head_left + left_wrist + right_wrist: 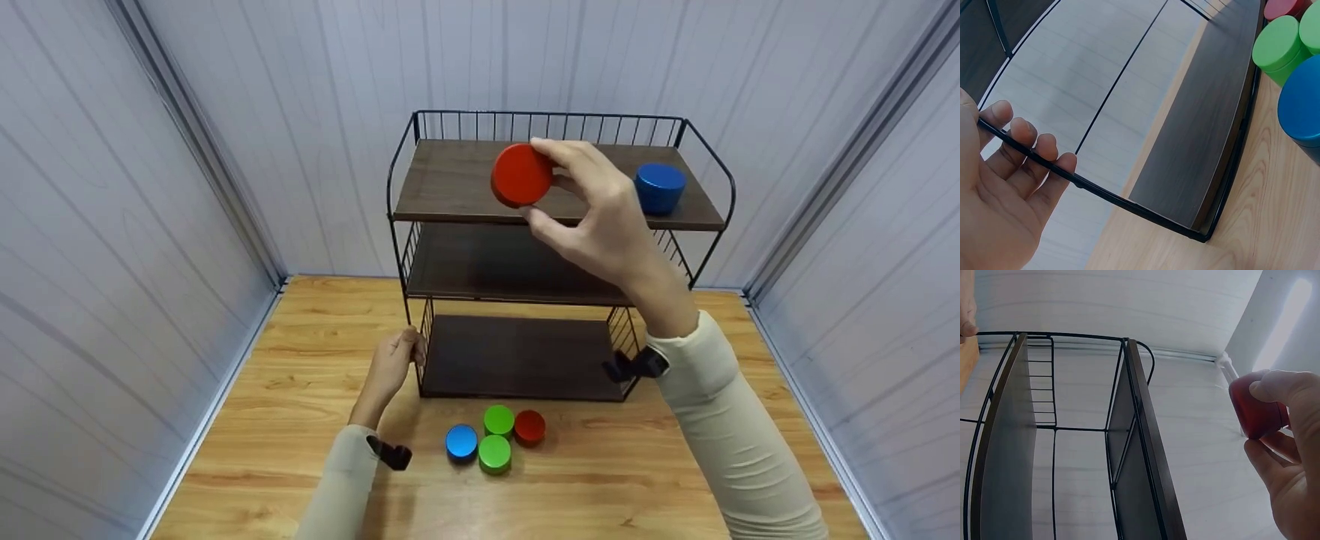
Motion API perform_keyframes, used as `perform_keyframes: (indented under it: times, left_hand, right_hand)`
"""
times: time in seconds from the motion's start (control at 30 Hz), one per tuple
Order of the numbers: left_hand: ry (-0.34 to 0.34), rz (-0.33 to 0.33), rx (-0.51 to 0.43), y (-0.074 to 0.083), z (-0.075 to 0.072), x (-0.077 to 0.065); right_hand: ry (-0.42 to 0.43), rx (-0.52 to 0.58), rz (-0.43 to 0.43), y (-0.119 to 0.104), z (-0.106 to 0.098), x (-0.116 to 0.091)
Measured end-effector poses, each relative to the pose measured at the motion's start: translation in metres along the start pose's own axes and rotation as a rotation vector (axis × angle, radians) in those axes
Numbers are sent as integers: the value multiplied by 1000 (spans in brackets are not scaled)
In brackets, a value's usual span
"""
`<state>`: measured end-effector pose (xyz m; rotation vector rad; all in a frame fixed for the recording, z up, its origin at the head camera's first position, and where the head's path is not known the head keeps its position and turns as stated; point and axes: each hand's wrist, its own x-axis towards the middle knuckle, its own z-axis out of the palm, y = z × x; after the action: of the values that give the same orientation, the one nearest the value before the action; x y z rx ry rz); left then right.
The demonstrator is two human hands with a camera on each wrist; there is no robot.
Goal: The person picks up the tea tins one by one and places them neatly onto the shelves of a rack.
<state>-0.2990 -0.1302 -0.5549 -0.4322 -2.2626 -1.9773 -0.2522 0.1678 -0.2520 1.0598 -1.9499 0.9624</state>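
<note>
My right hand (600, 210) pinches a red round canister (521, 175) between thumb and fingers, raised in front of the top shelf (457, 176). In the right wrist view the red canister (1255, 405) stands off from the shelf boards. Low on the rack's left side, my left hand (394, 356) grips the thin black metal post; the left wrist view shows the fingers (1044, 147) curled round that post (1112, 197). A blue canister (660, 189) sits at the right end of the top shelf, just behind my right wrist.
Several canisters stand on the wooden floor before the rack: a blue one (461, 443), a red one (529, 427) and two green ones (495, 454). The middle shelf (502, 262) and bottom shelf (517, 356) lie below. Pale panels (360, 75) enclose the space.
</note>
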Motion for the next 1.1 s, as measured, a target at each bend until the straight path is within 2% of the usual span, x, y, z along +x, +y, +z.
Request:
perform_keyframes:
  times: [0.27,0.47,1.1]
  left_hand:
    - [-7,-10,10,0,0,0]
    - [-7,-36,15,1,0,0]
    - [4,-20,0,-1,1,0]
  right_hand:
    - [-20,-36,4,7,7,5]
    - [-38,-29,38,12,14,6]
    - [-93,-36,134,25,39,17]
